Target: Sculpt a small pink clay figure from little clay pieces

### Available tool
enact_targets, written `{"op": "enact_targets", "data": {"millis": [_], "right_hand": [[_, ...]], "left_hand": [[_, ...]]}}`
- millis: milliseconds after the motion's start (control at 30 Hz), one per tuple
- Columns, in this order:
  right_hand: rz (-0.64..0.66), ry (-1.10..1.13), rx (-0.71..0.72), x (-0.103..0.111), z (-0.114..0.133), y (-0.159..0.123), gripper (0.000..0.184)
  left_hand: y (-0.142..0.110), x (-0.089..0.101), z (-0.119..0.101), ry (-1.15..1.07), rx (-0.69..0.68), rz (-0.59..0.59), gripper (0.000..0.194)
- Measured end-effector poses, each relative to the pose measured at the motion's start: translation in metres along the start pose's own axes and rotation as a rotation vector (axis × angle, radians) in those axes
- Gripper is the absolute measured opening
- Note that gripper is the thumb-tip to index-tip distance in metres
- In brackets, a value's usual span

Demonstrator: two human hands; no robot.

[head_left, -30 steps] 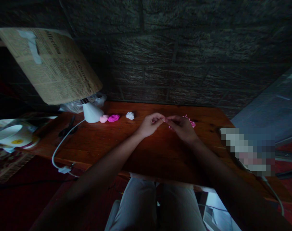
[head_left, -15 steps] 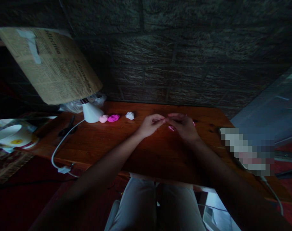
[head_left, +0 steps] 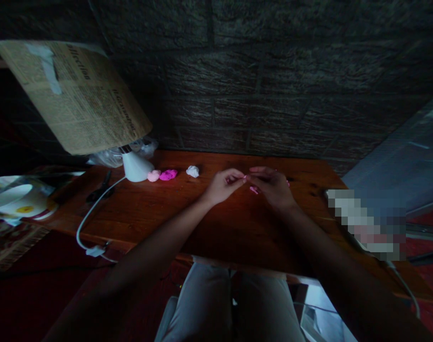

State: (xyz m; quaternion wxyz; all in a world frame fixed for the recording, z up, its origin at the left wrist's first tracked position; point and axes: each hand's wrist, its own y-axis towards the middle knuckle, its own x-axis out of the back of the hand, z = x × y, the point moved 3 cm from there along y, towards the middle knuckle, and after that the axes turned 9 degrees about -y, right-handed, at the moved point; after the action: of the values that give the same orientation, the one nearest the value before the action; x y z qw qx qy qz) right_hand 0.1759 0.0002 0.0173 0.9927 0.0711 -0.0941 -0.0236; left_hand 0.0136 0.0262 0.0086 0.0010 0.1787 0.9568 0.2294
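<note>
1. Three lumps lie left of the hands, toward the far edge: pale [head_left: 154, 175], magenta [head_left: 168, 175], white [head_left: 192, 171].
2. Left hand [head_left: 220, 187]: thumb and finger pinch the bit.
3. Bit [head_left: 245, 176]: pink, between both hands' fingertips, neither clearly nearer; long axis unclear.
4. Scraps [head_left: 254, 190]: pink, by the right hand.
5. Right hand [head_left: 277, 191]: fingertips at the bit's right; cannot tell if pressed together.
</note>
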Motion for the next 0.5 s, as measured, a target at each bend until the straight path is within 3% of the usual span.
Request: {"op": "enact_targets", "data": {"millis": [233,500], "right_hand": [[0.003,0.044,-0.022,-0.0019,0.0016,-0.0011,0.044],[0.131,-0.085,0.012,-0.005,0.0003,-0.002,0.04]], "left_hand": [[0.0015,0.0032,0.0028,-0.056,0.07,0.0,0.015],[0.0012,0.0015,0.0014,-0.078,0.134,0.028,0.025]]}}
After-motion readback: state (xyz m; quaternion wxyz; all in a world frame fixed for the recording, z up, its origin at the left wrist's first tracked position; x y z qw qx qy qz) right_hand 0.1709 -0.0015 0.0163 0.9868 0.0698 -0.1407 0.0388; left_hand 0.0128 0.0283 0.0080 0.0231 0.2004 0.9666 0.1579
